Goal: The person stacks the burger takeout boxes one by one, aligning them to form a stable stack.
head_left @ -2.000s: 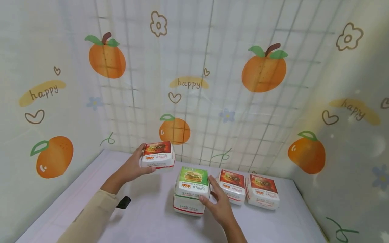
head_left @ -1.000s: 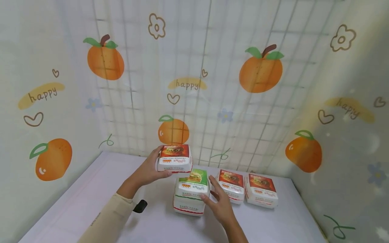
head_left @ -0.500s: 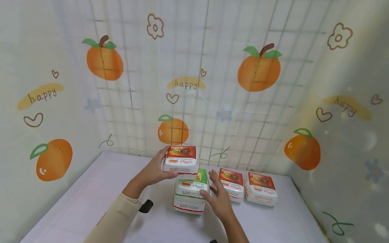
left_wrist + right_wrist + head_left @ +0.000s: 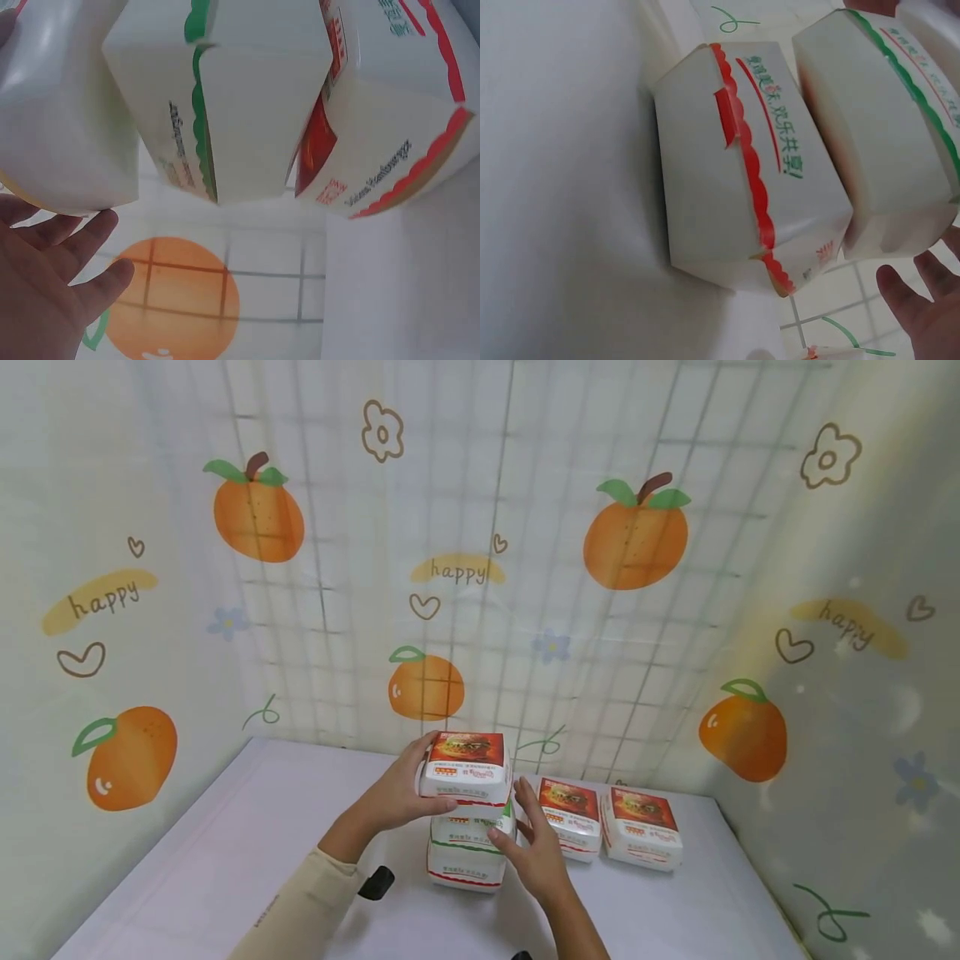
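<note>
Head view: a red-topped burger box (image 4: 466, 767) is gripped by the left hand (image 4: 401, 793), fingers curled round its side, and held just above the green-trimmed box (image 4: 471, 830), itself stacked on a red-trimmed box (image 4: 463, 865). The stack is steadied by the right hand (image 4: 528, 853), fingers straight. Two more red-topped boxes (image 4: 572, 815) (image 4: 643, 825) are set side by side: five boxes counted.

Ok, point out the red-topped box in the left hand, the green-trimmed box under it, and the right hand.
red-topped box (image 4: 467, 748), head view, on its printed lid.
green-trimmed box (image 4: 463, 831), head view, on its white front wall.
right hand (image 4: 529, 853), head view, on the back of the hand.
</note>
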A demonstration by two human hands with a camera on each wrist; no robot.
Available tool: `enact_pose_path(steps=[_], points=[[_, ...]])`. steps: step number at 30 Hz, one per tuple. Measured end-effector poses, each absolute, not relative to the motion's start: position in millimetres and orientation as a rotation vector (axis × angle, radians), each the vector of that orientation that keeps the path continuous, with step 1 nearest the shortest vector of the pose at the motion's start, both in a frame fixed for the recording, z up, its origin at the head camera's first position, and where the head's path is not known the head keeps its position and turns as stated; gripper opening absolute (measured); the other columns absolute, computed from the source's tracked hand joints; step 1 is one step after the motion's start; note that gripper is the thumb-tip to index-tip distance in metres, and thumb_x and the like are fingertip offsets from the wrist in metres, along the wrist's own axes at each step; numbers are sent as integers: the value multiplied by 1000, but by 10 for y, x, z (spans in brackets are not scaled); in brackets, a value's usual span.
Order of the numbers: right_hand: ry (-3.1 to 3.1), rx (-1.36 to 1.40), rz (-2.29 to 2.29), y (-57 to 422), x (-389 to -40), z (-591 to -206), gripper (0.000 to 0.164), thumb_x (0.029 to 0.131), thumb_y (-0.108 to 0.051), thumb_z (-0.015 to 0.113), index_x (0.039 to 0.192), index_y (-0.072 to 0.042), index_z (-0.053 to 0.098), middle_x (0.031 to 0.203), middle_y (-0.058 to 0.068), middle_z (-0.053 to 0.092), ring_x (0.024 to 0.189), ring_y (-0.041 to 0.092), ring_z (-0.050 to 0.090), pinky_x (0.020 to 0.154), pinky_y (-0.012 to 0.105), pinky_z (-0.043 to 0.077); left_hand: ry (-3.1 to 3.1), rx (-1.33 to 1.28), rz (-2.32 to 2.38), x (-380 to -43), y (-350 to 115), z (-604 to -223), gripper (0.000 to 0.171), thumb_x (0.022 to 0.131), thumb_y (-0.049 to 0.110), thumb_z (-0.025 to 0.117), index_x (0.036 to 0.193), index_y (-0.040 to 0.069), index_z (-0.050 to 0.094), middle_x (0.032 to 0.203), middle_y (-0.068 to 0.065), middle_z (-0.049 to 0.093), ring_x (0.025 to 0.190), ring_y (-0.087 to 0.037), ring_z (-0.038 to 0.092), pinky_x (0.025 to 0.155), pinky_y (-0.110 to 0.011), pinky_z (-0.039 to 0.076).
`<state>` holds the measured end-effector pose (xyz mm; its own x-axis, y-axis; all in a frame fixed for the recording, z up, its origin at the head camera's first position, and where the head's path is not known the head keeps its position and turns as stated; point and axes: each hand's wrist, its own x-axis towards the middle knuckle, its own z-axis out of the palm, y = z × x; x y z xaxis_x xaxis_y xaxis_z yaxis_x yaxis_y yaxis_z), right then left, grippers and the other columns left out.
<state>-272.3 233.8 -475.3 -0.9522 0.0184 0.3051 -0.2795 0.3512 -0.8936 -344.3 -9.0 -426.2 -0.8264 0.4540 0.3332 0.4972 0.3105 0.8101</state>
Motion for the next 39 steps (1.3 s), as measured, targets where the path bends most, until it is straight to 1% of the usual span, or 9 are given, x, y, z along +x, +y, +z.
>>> enact_pose_path(steps=[2,7,9,15,21,25,31,37,39], points=[[-2349,245,1635,2339,-2722,-4755,90,84,-34,77,156,-24,24,155,7,32,143,29,25,108,55,30,-2503,-919,-1574,-3433,-74,-4260,109,70,54,81,155,26,18,146,1,33,119,-20,45,95,-49,45],[-2336,250,1614,2342,-2761,-4806,88,83,-38,78,154,-34,26,154,1,35,143,27,25,109,55,29,-2510,-944,-1516,-3436,-33,-4254,111,71,57,80,156,22,16,145,2,34,114,-19,48,92,-45,47],[-2333,261,1611,2339,-2767,-4801,88,83,-39,77,154,-35,25,154,1,35,143,27,25,109,55,29,-2517,-947,-1498,-3438,-24,-4255,112,71,57,80,156,22,16,144,3,34,113,-18,48,91,-42,48],[-2343,257,1610,2347,-2767,-4774,89,85,-40,75,154,-39,20,155,3,33,142,28,27,109,54,29,-2533,-955,-1483,-3418,-8,-4256,110,71,57,80,155,27,16,143,4,35,113,-16,48,91,-41,48],[-2339,231,1612,2363,-2765,-4741,91,83,-43,76,154,-38,20,156,3,31,141,31,30,107,54,32,-2547,-956,-1447,-3401,8,-4256,112,69,60,79,155,27,16,147,6,31,117,-15,46,94,-44,46],[-2332,214,1637,2377,-2756,-4735,91,82,-43,77,153,-41,21,156,1,30,140,31,31,106,56,32,-2552,-987,-1440,-3403,11,-4257,113,69,61,79,156,29,14,152,7,26,121,-17,43,97,-47,44],[-2286,228,1684,2398,-2740,-4743,90,82,-38,78,153,-40,23,155,0,31,141,29,30,106,56,32,-2559,-1034,-1455,-3410,12,-4273,112,73,60,76,157,27,10,158,7,18,134,-18,33,102,-51,38],[-2281,242,1692,2413,-2747,-4768,90,82,-38,78,153,-39,23,154,0,33,141,27,30,106,55,33,-2568,-1018,-1459,-3393,13,-4303,106,78,58,72,158,25,12,159,3,18,138,-22,28,102,-57,36],[-2282,248,1684,2417,-2750,-4772,90,82,-37,78,154,-36,23,154,1,34,140,28,31,106,55,33,-2567,-1018,-1453,-3388,18,-4300,105,78,58,72,158,25,12,159,3,18,138,-23,28,103,-58,35]])
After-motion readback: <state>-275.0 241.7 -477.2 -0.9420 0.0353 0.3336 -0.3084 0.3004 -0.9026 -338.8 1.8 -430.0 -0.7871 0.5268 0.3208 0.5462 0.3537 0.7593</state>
